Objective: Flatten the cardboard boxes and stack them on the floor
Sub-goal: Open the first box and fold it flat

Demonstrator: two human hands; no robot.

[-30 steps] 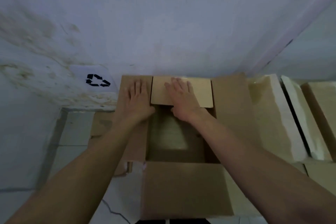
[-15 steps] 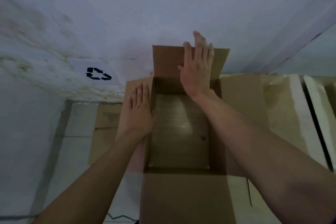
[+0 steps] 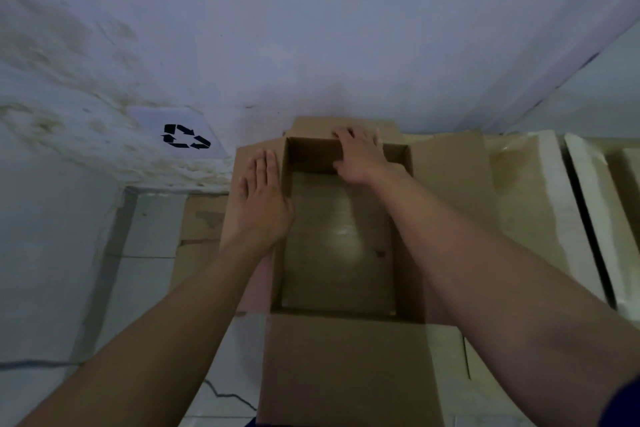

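An open brown cardboard box [image 3: 341, 246] stands below me, all its top flaps spread outward. My left hand [image 3: 263, 204] lies flat, fingers together, on the box's left flap [image 3: 242, 163]. My right hand [image 3: 360, 156] curls over the far rim of the box, fingers hooked on the far flap [image 3: 311, 128], which is folded back toward the wall. The near flap [image 3: 346, 367] hangs out toward me. The right flap [image 3: 450, 166] is partly hidden by my right forearm.
A stained pale wall [image 3: 311, 28] rises right behind the box, bearing a white sheet with a black recycling symbol [image 3: 185, 137]. Flat cardboard [image 3: 202, 218] lies on the tiled floor at left. White-edged cardboard boxes [image 3: 540, 204] stand packed at right.
The far flap lay folded inward under my right hand, was lifted upright, and is now pushed back outward toward the wall. My right hand dropped onto the far rim. My left hand stayed put.
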